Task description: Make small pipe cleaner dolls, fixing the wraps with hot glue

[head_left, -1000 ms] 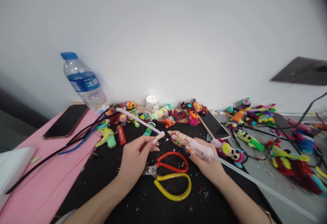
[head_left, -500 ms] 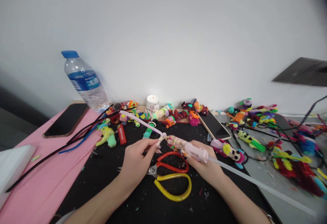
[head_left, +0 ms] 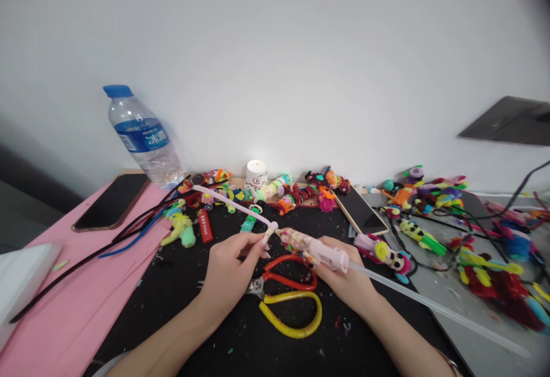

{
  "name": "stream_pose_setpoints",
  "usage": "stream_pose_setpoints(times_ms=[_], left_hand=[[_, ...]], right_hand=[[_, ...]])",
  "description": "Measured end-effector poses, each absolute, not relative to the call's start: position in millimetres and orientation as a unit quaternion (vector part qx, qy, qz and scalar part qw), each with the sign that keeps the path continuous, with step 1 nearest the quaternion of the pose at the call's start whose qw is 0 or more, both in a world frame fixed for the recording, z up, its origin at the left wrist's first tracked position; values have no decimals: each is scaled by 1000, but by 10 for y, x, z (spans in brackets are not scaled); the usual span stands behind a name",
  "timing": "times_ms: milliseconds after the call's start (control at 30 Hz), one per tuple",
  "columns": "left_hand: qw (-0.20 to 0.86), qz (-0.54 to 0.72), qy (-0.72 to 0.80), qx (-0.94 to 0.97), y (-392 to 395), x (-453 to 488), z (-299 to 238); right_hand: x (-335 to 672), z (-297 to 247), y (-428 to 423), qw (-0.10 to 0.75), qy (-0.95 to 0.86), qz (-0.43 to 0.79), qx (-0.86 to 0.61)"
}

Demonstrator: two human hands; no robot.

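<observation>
My left hand [head_left: 234, 259] pinches a pale pipe cleaner [head_left: 234, 204] by a small cream coiled end between thumb and fingertips. Its long lilac tail sticks out to the upper left. In my right hand [head_left: 350, 277] is a hot glue gun [head_left: 329, 255], light pink with a colourful patterned front. A long translucent glue stick [head_left: 438, 308] runs out of its back to the lower right. The gun's nozzle is at the coiled end; whether they touch I cannot tell. Below my hands lie scissors [head_left: 292, 314] with one red and one yellow handle, their blades partly behind my left hand.
Against the wall are a water bottle [head_left: 144, 142], a paper cup [head_left: 256, 173] and several pipe-cleaner figures [head_left: 296, 195]. Phones lie left [head_left: 112, 202] and right [head_left: 361, 211]. A red lighter [head_left: 205, 226] rests on the black mat [head_left: 172, 302]. More figures [head_left: 423, 236] and cables are rightward.
The pipe cleaner's long tail has swung slightly to the left, and its coiled end has turned a little. My hands and the glue gun have barely shifted.
</observation>
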State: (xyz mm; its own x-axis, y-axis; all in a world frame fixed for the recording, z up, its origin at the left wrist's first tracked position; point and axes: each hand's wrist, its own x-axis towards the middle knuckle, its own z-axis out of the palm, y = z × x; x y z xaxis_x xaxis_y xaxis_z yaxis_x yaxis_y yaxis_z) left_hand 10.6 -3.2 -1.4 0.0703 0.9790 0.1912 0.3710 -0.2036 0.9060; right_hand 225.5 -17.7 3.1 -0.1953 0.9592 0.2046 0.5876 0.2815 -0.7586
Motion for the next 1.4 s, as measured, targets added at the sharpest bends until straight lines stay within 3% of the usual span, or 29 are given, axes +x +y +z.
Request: stream_pose_setpoints(times_ms=[567, 900, 1033, 1200, 1400], left_hand=[[426, 457, 549, 555, 1, 100, 20], [426, 473, 546, 545, 27, 91, 8], [403, 442, 511, 618, 9, 99, -31], [331, 354, 412, 772, -46, 107, -37], [321, 235, 310, 863, -130, 128, 34]], right_hand=[[2271, -35, -170, 303, -720, 255, -570], [2376, -83, -80, 188, -691, 18, -697], [2345, -59, -107, 213, -694, -41, -687], [2314, 46, -175, 381, -742, 96, -543], [2181, 65, -247, 408, -751, 264, -447]])
